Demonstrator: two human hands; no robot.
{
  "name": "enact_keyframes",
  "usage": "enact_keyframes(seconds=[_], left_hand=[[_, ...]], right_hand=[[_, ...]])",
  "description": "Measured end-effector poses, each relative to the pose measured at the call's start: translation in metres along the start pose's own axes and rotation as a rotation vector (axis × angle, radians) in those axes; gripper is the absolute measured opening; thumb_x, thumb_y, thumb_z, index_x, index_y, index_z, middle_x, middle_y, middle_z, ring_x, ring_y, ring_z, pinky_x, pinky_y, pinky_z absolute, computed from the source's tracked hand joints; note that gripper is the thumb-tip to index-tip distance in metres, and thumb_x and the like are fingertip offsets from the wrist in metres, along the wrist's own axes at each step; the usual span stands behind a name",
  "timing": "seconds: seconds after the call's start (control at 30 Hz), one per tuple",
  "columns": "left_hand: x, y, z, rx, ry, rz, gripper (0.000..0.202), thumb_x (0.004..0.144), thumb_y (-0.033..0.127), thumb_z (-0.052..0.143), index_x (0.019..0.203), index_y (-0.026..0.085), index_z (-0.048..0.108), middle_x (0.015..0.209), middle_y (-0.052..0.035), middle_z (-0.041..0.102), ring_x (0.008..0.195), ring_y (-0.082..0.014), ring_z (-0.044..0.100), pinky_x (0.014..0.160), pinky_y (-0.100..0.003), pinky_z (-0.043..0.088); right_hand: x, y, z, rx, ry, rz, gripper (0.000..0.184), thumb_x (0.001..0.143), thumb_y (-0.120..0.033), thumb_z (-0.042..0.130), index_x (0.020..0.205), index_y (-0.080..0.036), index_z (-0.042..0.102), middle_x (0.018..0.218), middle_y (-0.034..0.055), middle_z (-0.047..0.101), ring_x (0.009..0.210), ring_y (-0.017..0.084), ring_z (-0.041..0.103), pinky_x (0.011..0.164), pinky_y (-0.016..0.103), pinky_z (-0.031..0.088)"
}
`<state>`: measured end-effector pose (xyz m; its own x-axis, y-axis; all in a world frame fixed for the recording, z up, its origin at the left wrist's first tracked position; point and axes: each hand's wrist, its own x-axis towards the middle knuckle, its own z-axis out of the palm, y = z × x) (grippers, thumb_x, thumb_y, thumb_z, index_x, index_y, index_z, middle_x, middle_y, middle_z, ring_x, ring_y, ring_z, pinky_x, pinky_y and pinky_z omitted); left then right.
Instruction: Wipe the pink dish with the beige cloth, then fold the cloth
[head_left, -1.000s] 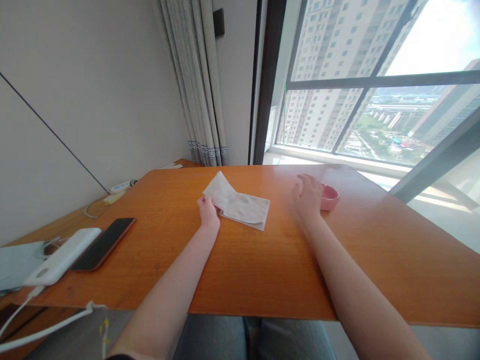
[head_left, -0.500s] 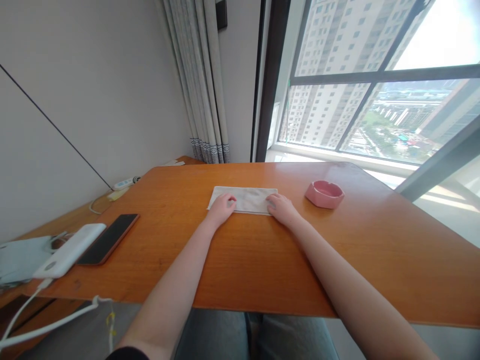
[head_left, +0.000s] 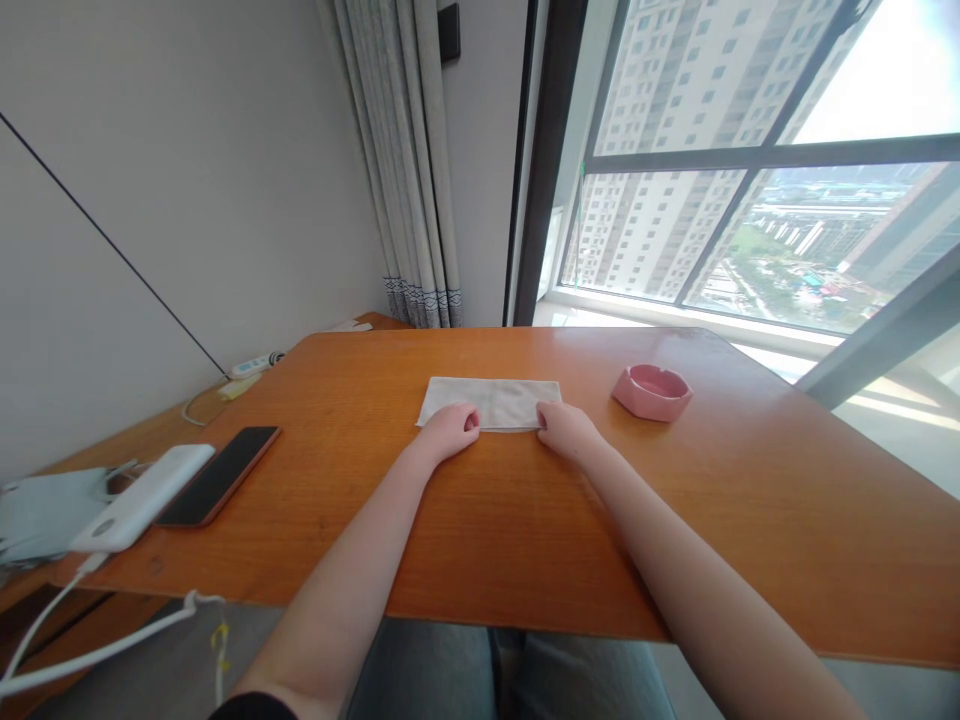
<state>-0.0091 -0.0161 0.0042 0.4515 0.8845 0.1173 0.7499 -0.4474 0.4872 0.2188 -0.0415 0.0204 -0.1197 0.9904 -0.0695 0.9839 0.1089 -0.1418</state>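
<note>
Fingers of the left hand (head_left: 448,430) lie together, curled at the near edge of the folded white cloth (head_left: 491,402), which sits flat at centre frame on the orange wooden table (head_left: 750,520). Whether they pinch it cannot be told. Fingers of the right hand (head_left: 564,428) lie together at its near right corner, equally unclear. Pink ashtray (head_left: 652,392) stands well apart, right. Assessed: even pressure from both hands best keeps the edges square.

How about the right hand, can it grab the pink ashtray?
Probably yes. The right hand rests at the end of the folded cloth, and the pink ashtray sits close by on the wooden table. Only bare tabletop seems to lie between them, so nothing blocks the way.
</note>
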Motion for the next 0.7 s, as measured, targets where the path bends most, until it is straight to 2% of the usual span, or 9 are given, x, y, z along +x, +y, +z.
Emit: enact_keyframes(seconds=[0.07,0.13,0.17,0.2,0.3,0.4,0.47,0.57,0.7], left_hand=[[-0.001,-0.004,-0.008,0.03,0.106,-0.176,0.013,0.08,0.031,0.051,0.074,0.02,0.056,0.073,-0.0023,0.062,0.066,-0.0167,0.056,0.057,-0.027,0.038],[-0.002,-0.014,-0.019,0.11,0.308,-0.381,0.02,0.083,0.037,0.047,0.082,0.02,0.057,0.081,-0.0049,0.065,0.073,-0.0187,0.059,0.06,-0.028,0.04],[-0.003,-0.02,-0.024,0.153,0.382,-0.467,0.023,0.084,0.039,0.046,0.086,0.019,0.057,0.087,-0.0066,0.066,0.078,-0.0201,0.06,0.062,-0.029,0.04],[-0.004,-0.026,-0.029,0.186,0.404,-0.534,0.027,0.084,0.043,0.045,0.089,0.019,0.057,0.093,-0.0086,0.066,0.083,-0.0216,0.061,0.064,-0.029,0.042],[-0.006,-0.038,-0.034,0.226,0.242,-0.637,0.043,0.083,0.056,0.043,0.092,0.017,0.058,0.099,-0.0146,0.066,0.091,-0.0266,0.062,0.07,-0.033,0.044],[-0.006,-0.038,-0.027,0.245,0.105,-0.616,0.053,0.081,0.062,0.041,0.094,0.015,0.06,0.1,-0.018,0.066,0.094,-0.0307,0.062,0.073,-0.036,0.046],[-0.005,-0.035,-0.022,0.291,0.084,-0.577,0.053,0.081,0.061,0.043,0.097,0.013,0.061,0.104,-0.02,0.065,0.099,-0.033,0.061,0.077,-0.038,0.046],[-0.003,-0.031,-0.016,0.353,0.059,-0.535,0.048,0.082,0.054,0.045,0.095,0.011,0.063,0.109,-0.0221,0.063,0.105,-0.0344,0.058,0.084,-0.038,0.044],[-0.001,-0.029,-0.016,0.258,0.071,-0.516,0.035,0.087,0.041,0.043,0.102,0.014,0.058,0.109,-0.0187,0.064,0.103,-0.0295,0.061,0.082,-0.034,0.045]], right_hand=[[-0.002,0.0,-0.003,0.043,-0.057,0.028,0.011,0.075,-0.029,0.057,0.081,-0.02,0.058,0.081,0.0041,0.066,0.074,0.02,0.06,0.057,0.027,0.035],[-0.004,-0.002,-0.006,0.077,-0.057,0.073,0.027,0.079,-0.047,0.055,0.077,-0.021,0.059,0.079,0.0045,0.066,0.072,0.021,0.06,0.057,0.027,0.036],[-0.005,-0.004,-0.007,0.083,-0.024,0.096,0.035,0.081,-0.054,0.05,0.075,-0.02,0.059,0.078,0.0051,0.066,0.072,0.021,0.06,0.058,0.028,0.037],[-0.005,-0.006,-0.008,0.084,0.022,0.114,0.042,0.084,-0.058,0.045,0.075,-0.02,0.06,0.078,0.0059,0.066,0.073,0.021,0.06,0.059,0.029,0.038],[-0.005,-0.015,-0.005,0.084,0.18,0.088,0.045,0.091,-0.053,0.034,0.087,-0.019,0.063,0.087,0.0081,0.068,0.082,0.022,0.062,0.069,0.03,0.042],[-0.003,-0.026,0.009,0.057,0.265,-0.009,0.043,0.094,-0.045,0.035,0.12,-0.017,0.055,0.121,0.0124,0.061,0.111,0.025,0.055,0.09,0.036,0.039],[-0.002,-0.031,0.021,0.018,0.217,-0.008,0.052,0.094,-0.045,0.035,0.137,-0.017,0.042,0.142,0.0135,0.045,0.129,0.03,0.04,0.103,0.043,0.029],[0.0,-0.035,0.035,-0.023,0.087,0.051,0.058,0.095,-0.048,0.027,0.145,-0.018,0.031,0.153,0.0126,0.026,0.14,0.036,0.021,0.109,0.052,0.016],[0.003,-0.034,0.04,-0.034,0.047,0.048,0.059,0.095,-0.049,0.023,0.147,-0.02,0.028,0.155,0.0122,0.02,0.142,0.035,0.015,0.111,0.052,0.013]])
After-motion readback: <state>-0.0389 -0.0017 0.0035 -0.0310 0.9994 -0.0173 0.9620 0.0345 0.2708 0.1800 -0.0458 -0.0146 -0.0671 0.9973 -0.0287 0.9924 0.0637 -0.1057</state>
